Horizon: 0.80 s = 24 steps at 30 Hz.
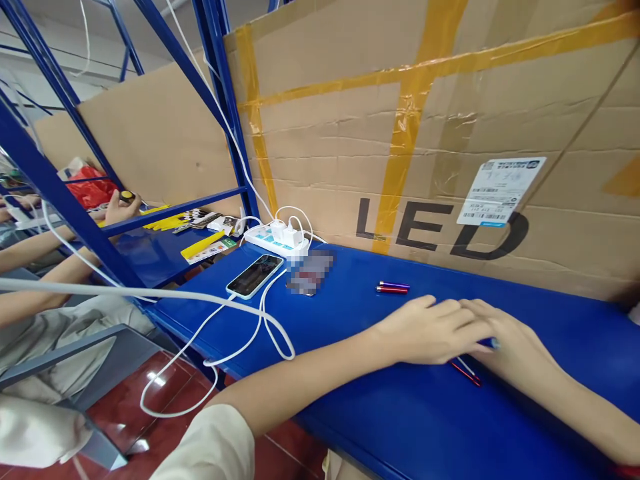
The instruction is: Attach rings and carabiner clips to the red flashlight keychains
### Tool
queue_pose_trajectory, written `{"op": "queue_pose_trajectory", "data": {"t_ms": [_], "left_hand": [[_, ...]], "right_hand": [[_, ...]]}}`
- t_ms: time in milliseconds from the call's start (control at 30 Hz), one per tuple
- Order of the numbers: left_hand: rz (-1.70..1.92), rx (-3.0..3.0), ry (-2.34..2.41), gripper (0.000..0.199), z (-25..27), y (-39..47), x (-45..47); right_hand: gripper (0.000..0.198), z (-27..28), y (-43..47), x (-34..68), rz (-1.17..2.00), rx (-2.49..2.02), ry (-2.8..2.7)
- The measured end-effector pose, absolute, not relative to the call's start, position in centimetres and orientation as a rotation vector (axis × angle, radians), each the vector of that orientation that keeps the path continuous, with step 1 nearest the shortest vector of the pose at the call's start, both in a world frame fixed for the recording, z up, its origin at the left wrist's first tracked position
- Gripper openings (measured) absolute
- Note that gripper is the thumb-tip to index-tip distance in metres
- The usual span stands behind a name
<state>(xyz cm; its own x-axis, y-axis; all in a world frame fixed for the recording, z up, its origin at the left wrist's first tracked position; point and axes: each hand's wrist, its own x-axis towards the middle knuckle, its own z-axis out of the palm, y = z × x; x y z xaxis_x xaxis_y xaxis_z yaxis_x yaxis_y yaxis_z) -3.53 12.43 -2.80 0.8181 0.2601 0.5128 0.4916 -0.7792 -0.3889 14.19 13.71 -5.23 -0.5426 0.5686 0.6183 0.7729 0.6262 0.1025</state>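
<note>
I'd say mid-job: left hand (437,330) fingers clamped on blue piece (492,343), can't tell right hand (515,340); 10-o'clock tubes (393,289) maybe done, 6-o'clock rods (468,375) likely left.

Apparently blue piece (491,343), red tube (393,290), purple tube (395,285), plain blue tabletop (425,420), brown cardboard (320,160)

Left hand (430,333) meets right hand (515,340) over blue table (400,413); blue tip (489,343) visible between them, grip partly hidden. Red rod (467,375) just below. Red tube (393,290) beside purple tube (395,285), farther back. Left: cabled phone (256,275) near power strip (260,237). Behind: LED-marked cardboard (325,167).
</note>
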Motion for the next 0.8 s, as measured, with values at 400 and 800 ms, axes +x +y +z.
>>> {"op": "queue_pose_trajectory", "data": {"t_ms": [400, 800], "left_hand": [[-1.202, -2.617, -0.674, 0.032, -2.4, 14.3, -6.9], [-1.04, -2.738, -0.826, 0.02, -3.6, 13.7, -5.5]], "right_hand": [[0.025, -4.7, 12.5, 14.0, -0.324, -1.17, -2.301], [0.02, -2.2, 9.1, 12.0, -0.313, -0.726, -1.966]]}}
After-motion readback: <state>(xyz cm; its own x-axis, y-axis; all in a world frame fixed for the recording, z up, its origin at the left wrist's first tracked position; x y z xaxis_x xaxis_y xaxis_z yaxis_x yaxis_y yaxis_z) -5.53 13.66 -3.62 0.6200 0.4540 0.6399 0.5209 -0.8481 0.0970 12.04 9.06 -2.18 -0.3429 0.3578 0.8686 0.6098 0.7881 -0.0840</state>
